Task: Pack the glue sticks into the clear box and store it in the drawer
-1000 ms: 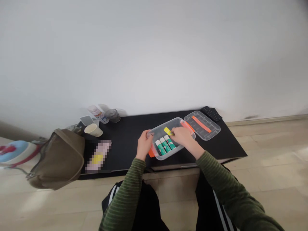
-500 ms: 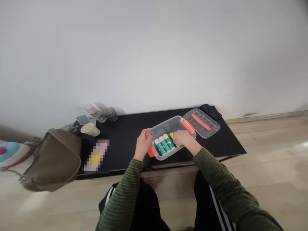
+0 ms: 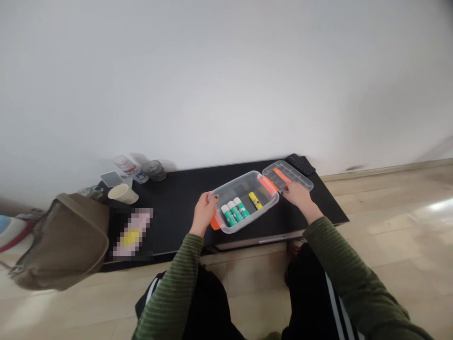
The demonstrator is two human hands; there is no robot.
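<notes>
A plain, pale wall (image 3: 226, 85) is standing behind the black table (image 3: 182, 203). Beige floor tiles (image 3: 385, 217) are extending around it; a bright reflection (image 3: 443, 205) is showing at right.

Clear smooth plastic box (image 3: 255, 219), see-through ribbed plastic lid (image 3: 296, 173), 3 smooth plastic green tubes (image 3: 234, 211), 1 smooth plastic yellow tube (image 3: 255, 200), paper cup (image 3: 122, 194), matt cloth bag (image 3: 67, 241), smooth table (image 3: 180, 203), ribbed cloth sleeves (image 3: 177, 278)
</notes>
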